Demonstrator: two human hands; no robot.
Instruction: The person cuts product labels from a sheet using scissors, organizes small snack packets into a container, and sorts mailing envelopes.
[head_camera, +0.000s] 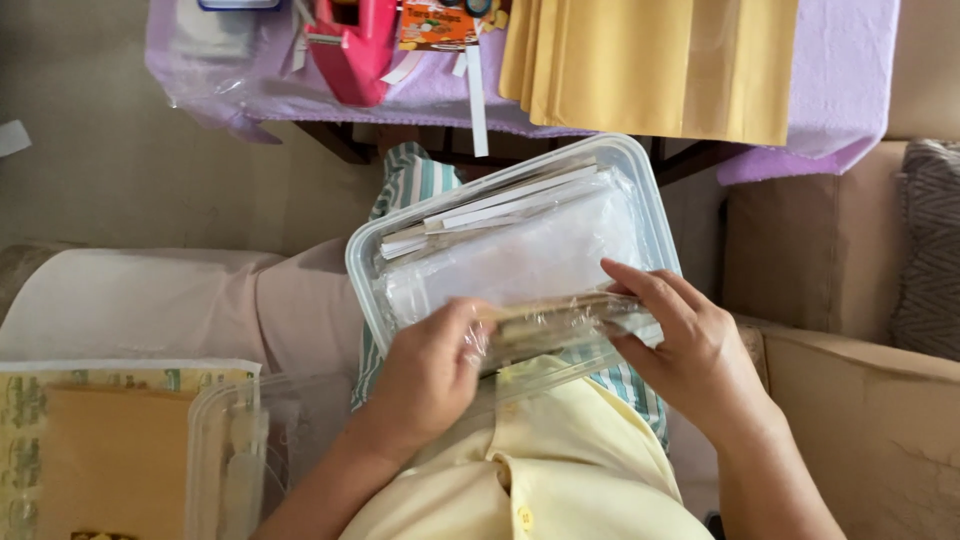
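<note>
The left hand (432, 365) is curled nearly shut, fingers and thumb clamped on the near-left end of a clear plastic bundle (560, 322) — a flat packet of thin tan strips wrapped in film. The right hand (690, 350) is looser, fingers half spread and bent, pinching the bundle's other end between thumb and fingertips. The bundle lies across the near rim of a clear plastic container (655, 215) that rests tilted on the person's lap, at the centre of the view. Inside the container, toward 12 o'clock from the hands, lie white card strips (500, 205) and a clear bag (530, 255) packed close against the walls, leaving little free room inside. At 8 o'clock from the left hand a clear lid (235, 440) sits just beside the forearm, partly over a sheet of yellow-green paper (60, 400). At 12 o'clock, well apart from the hands, the counter (850, 90) under a lilac cloth carries yellow envelopes (650, 60) overhanging its near edge and a pink tape dispenser (355, 45). At 3 o'clock from the right hand the sofa arm (850, 380) stands near — open room lies mostly at 9 o'clock, over the pale cushion (130, 300).
</note>
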